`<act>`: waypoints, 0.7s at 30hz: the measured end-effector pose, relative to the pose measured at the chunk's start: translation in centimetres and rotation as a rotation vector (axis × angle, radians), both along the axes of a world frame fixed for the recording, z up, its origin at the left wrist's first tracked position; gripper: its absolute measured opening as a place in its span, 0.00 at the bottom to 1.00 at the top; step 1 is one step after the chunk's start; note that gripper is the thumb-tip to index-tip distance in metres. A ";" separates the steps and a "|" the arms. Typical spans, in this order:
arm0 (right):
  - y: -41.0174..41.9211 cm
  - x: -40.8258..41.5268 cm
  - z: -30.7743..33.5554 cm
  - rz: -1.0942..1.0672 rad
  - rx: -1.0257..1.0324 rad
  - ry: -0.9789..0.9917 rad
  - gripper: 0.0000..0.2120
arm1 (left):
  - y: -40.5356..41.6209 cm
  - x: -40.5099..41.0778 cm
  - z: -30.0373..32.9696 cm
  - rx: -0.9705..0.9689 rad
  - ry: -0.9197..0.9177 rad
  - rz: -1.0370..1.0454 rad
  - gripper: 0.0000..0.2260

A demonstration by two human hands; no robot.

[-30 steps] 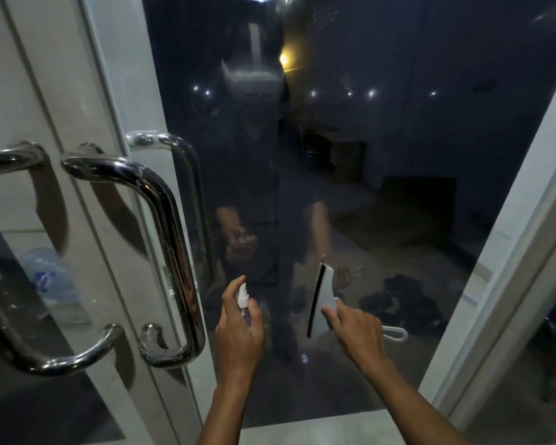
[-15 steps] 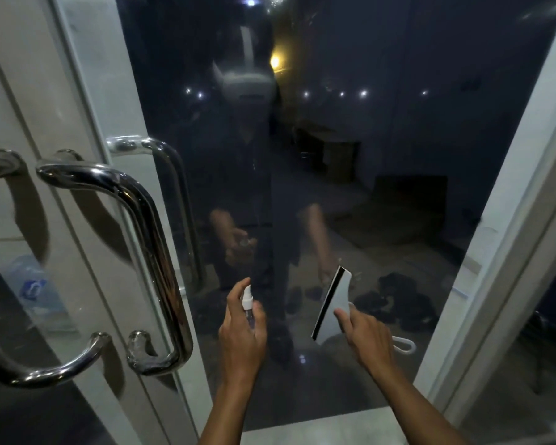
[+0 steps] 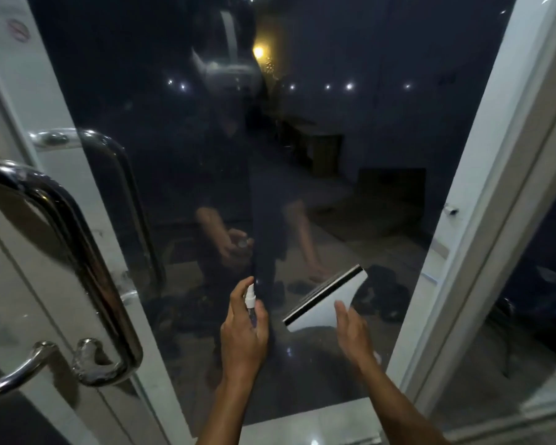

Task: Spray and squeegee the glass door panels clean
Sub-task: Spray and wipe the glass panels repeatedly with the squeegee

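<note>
A dark glass door panel (image 3: 334, 149) fills the middle of the view and mirrors the person. My left hand (image 3: 243, 338) grips a small clear spray bottle (image 3: 250, 298) with a white nozzle, forefinger on top, pointed at the lower glass. My right hand (image 3: 353, 332) holds a white squeegee (image 3: 326, 300) by its handle. Its black rubber blade runs diagonally, upper end to the right, near the lower glass; contact with it is unclear.
A curved chrome pull handle (image 3: 87, 271) juts out at the left, with its twin (image 3: 126, 175) behind the glass. White door frames stand at the left (image 3: 55, 117) and right (image 3: 501, 162). A white bottom rail (image 3: 302, 422) lies under the panel.
The squeegee has tilted from nearly upright to a strong diagonal and shifted right. The view has swung right, so the handles sit further left. The left hand stays on the bottle.
</note>
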State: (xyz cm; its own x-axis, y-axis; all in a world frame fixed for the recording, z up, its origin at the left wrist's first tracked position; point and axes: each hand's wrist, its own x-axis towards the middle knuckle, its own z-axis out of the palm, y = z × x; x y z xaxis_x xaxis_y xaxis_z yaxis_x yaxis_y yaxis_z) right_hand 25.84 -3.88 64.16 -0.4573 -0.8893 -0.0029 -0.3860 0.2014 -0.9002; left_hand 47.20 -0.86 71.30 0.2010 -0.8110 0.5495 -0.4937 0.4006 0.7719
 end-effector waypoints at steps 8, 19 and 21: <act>1.8 0.8 -4.0 -0.083 0.270 -0.530 0.31 | -0.5 -1.5 -1.4 0.006 -0.045 0.026 0.22; 1.6 -1.0 -6.3 -0.145 0.294 -0.608 0.30 | -0.7 -3.3 -1.7 0.033 -0.097 0.018 0.22; 2.5 -1.7 -6.9 -0.159 0.310 -0.569 0.28 | -0.5 -3.5 -1.7 0.026 -0.088 0.004 0.20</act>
State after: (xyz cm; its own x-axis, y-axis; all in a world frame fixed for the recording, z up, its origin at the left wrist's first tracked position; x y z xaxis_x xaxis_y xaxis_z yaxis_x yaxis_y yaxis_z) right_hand 24.14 -1.35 57.29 -0.4341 -0.7304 -0.5273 0.1881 0.4990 -0.8460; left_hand 43.71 -1.40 69.56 0.1564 -0.8243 0.5441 -0.5615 0.3790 0.7356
